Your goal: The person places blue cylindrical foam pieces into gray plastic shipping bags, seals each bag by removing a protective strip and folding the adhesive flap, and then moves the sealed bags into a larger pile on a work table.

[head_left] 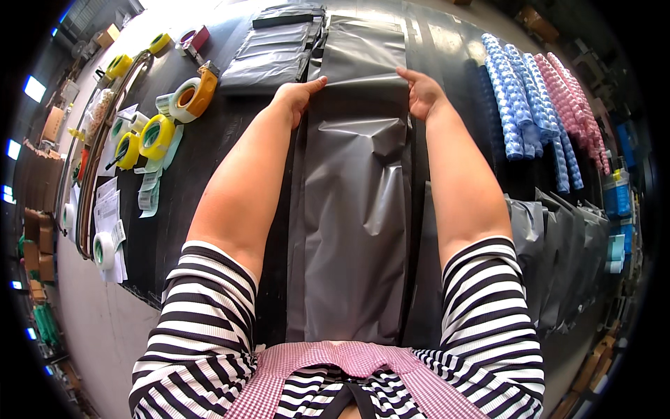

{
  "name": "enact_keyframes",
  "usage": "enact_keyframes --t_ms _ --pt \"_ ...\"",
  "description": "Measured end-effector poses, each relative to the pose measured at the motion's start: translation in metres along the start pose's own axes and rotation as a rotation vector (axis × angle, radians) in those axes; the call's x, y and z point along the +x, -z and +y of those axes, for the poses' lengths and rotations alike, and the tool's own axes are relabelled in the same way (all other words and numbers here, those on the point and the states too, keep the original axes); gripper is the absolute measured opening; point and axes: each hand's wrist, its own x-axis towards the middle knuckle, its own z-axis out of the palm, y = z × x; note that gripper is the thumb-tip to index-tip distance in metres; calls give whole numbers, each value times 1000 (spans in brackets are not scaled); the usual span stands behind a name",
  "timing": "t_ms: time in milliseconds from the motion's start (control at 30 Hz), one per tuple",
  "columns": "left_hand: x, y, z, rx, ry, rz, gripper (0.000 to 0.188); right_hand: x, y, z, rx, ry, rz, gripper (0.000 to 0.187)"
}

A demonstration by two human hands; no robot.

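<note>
Head view: a length of grey plastic (356, 230), stretched away down the middle of the black table (178, 223), from just past the checked apron (335, 357) to near the far edge. Dark, opaque and glossy, much longer than wide, with nearly straight sides. Paler and fairly smooth at the far end; crossed by a darker, shaded band between the hands; dented nearer the apron, with bright creases and soft hollows catching the light. Along the left side, a narrow darker strip, like the edge of another layer. At the left edge, left hand (300, 97): half curled, thumb laid inward over the plastic, fingers bent down beside it. At the right edge, right hand (423, 94): likewise half curled, thumb tip on the plastic, fingers low at the side. Whether pinched firmly between thumb and fingers, impossible to tell. Just beyond the left hand, a flat dark stack (269, 56). Farther left, tape rolls (156, 137) and an orange dispenser (203, 89). To the right, blue rolls (505, 98) beside pink rolls (574, 101), and, nearer, crumpled grey pieces (558, 244).
</note>
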Motion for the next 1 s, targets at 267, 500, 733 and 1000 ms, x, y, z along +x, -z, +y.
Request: enact_keyframes --t_ms 267,500,733,1000 --pt "-12 43 -30 -483 -583 -663 20 -54 -77 -45 -253 543 -276 27" --pt "-110 53 -97 601 -1074 -231 23 -258 -94 33 -1698 679 -786 27" --pt "-94 29 -132 294 -856 -16 23 -283 -51 111 -1807 932 -207 25" --pt "-192 65 -149 -352 -114 -249 65 -389 -69 178 -1376 584 49 50"
